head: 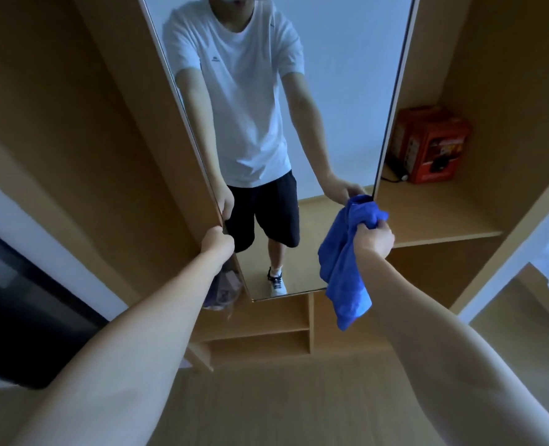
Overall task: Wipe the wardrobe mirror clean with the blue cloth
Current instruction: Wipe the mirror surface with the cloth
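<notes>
The tall wardrobe mirror (340, 91) stands in front of me and reflects a person in a white shirt and dark shorts. My left hand (218, 243) grips the mirror's left edge near its lower part. My right hand (374, 241) holds the bunched blue cloth (344, 265) close to the mirror's lower right edge. The top of the cloth touches or nearly touches the glass, and the rest hangs down below my fist.
Open wooden wardrobe shelves (440, 217) lie right of the mirror, with a red box (431, 144) and a black cable on one. Small low shelves (260, 336) sit under the mirror. A bag (223, 291) hangs behind my left forearm. A dark panel (25, 317) is at left.
</notes>
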